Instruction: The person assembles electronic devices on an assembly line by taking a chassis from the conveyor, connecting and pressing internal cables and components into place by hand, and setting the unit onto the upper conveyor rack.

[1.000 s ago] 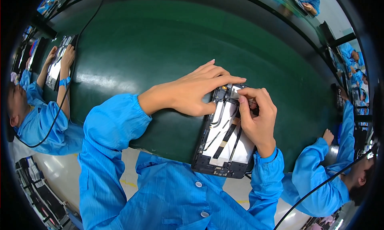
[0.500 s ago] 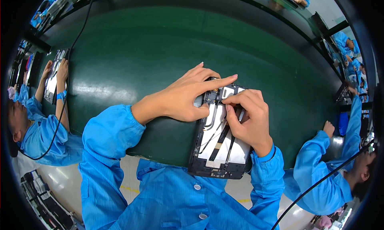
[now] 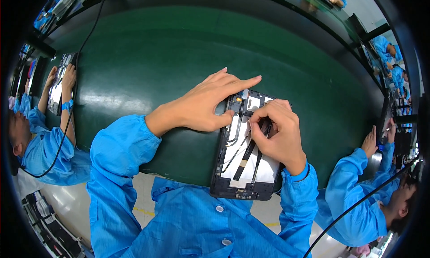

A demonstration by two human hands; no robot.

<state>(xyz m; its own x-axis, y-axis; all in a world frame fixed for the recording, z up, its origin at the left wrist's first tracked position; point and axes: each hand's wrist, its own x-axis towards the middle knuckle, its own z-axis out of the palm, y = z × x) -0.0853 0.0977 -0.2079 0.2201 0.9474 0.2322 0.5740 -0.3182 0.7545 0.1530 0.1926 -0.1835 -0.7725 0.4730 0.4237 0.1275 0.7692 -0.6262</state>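
Head cam's the only feed I've got, so here goes. The opened tablet-like device (image 3: 245, 148) sits right of centre at the near side of the green bench (image 3: 148, 56), white panel (image 3: 269, 166) facing up, bottom end looking like it pokes past the bench edge toward the wearer. Long axis runs mostly front to back, far end leaning a bit right.

Right hand (image 3: 278, 131) is the one over the panel: thumb and forefinger pinched tight above the upper half. Honestly can't tell from here if something thin is caught between them. Most of the device stretches from that pinch back toward the wearer, with the dark strips (image 3: 244, 164) just below it.

Left hand (image 3: 204, 103) is spread wide, thumb at the left edge, forefinger reaching past the far end. Doesn't look like it's gripping anything to me. For the strips, the right hand's clearly closer.
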